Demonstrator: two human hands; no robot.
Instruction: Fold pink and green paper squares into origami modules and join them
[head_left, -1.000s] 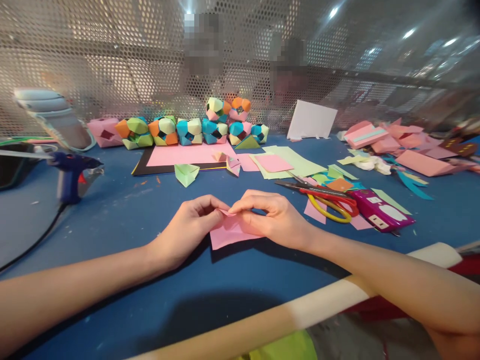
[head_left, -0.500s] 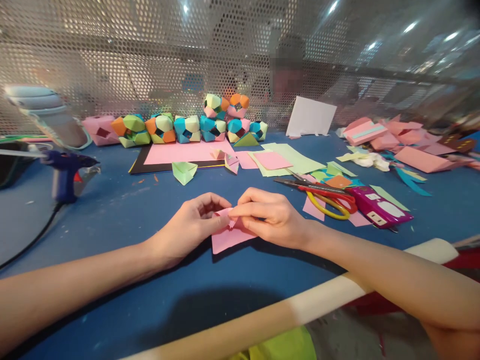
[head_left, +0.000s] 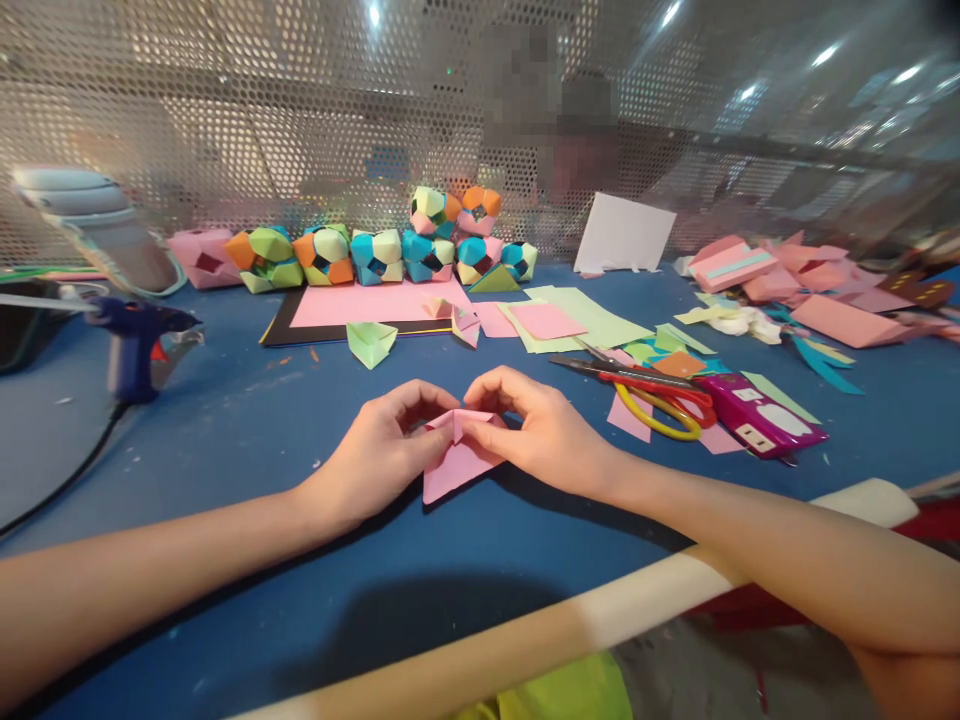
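A partly folded piece of pink paper (head_left: 459, 468) is held between both hands above the blue table, its upper edge creased over. My left hand (head_left: 386, 445) pinches it from the left, thumb on the near face and fingers curled behind. From the right, my right hand (head_left: 544, 430) grips the same paper with its thumb pressed on the folded flap. The fingertips behind the paper are partly hidden. Beyond the hands lie a folded green paper piece (head_left: 371, 343) and a small folded pink piece (head_left: 466, 325).
Paper balls (head_left: 324, 257) line the mesh wall. Scissors (head_left: 660, 395) and a purple packet (head_left: 761, 415) lie right, near flat green sheets (head_left: 600, 320) and a heap of folded pink paper (head_left: 810, 275). A blue glue gun (head_left: 135, 345) stands left. A pale rounded bar (head_left: 637, 600) runs along the near edge.
My right hand's fingers have shifted from the front of the pink paper to behind it, with the thumb now on the flap. The folded upper edge shows more. My left hand stays nearly still.
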